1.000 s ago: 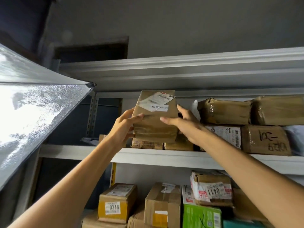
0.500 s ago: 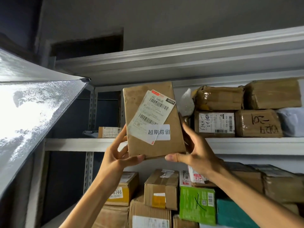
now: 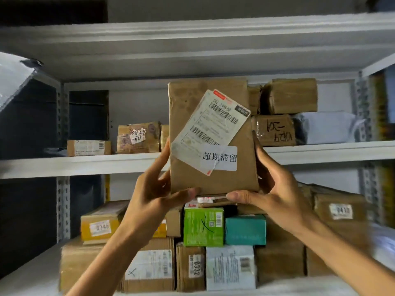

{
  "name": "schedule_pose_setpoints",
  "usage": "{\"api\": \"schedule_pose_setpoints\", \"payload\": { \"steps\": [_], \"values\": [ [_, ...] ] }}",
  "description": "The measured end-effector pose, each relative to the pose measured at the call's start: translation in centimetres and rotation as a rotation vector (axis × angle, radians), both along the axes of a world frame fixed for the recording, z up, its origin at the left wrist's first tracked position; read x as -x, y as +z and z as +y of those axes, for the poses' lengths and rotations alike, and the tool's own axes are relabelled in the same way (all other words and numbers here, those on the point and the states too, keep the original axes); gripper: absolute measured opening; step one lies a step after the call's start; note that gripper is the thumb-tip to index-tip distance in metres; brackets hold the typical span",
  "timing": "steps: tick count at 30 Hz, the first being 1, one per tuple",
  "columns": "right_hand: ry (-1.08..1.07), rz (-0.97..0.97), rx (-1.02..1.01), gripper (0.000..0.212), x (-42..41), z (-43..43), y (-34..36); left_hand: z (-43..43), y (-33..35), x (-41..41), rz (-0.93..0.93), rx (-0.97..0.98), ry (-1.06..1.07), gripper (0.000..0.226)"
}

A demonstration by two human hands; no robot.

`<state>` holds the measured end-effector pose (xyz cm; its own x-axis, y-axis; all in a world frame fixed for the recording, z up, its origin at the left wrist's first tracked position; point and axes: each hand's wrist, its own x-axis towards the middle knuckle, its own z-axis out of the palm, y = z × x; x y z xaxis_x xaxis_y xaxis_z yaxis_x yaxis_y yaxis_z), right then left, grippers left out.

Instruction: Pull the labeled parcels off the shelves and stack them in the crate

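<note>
Left hand (image 3: 149, 195) and right hand (image 3: 277, 193) grip a brown parcel (image 3: 192, 116) labelled "超期滞留".

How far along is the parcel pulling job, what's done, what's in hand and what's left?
Done: nothing can be confirmed, since no crate is in view. In hand: one brown parcel, with a white label, gripped by the left hand and right hand in front of the shelves. Left: carrying it to the crate, plus many parcels on the middle shelf and below, such as the green box.
</note>
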<state>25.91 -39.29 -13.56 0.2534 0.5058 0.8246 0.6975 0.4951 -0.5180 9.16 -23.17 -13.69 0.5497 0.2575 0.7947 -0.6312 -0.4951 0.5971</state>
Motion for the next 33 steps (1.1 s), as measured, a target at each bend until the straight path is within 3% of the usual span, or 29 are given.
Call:
{"api": "schedule_pose_setpoints", "payload": {
  "steps": [5, 10, 17, 25, 33],
  "values": [
    [-0.217, 0.040, 0.003, 0.101, -2.2, -9.0, -3.1, -5.9, -1.6, -6.9, 0.057, -0.094, -0.225, 0.090],
    [-0.420, 0.201, 0.019, 0.104, -3.7, -19.5, -7.1, -14.3, -4.3, -14.9, 0.163, -0.111, -0.514, 0.083],
    [-0.868, 0.351, 0.037, 0.103, -1.4, -34.6, -12.9, -29.2, -10.4, -23.7, 0.336, -0.092, -0.941, 0.083],
    [-1.300, 0.438, 0.012, 0.093, 4.4, -48.2, -18.4, -46.1, -16.7, -26.2, 0.519, -0.031, -1.375, 0.093],
    [-1.615, 0.580, -0.129, 0.098, 10.4, -54.6, -21.5, -59.5, -19.9, -26.0, 0.650, -0.130, -1.662, 0.097]
  ]
}}
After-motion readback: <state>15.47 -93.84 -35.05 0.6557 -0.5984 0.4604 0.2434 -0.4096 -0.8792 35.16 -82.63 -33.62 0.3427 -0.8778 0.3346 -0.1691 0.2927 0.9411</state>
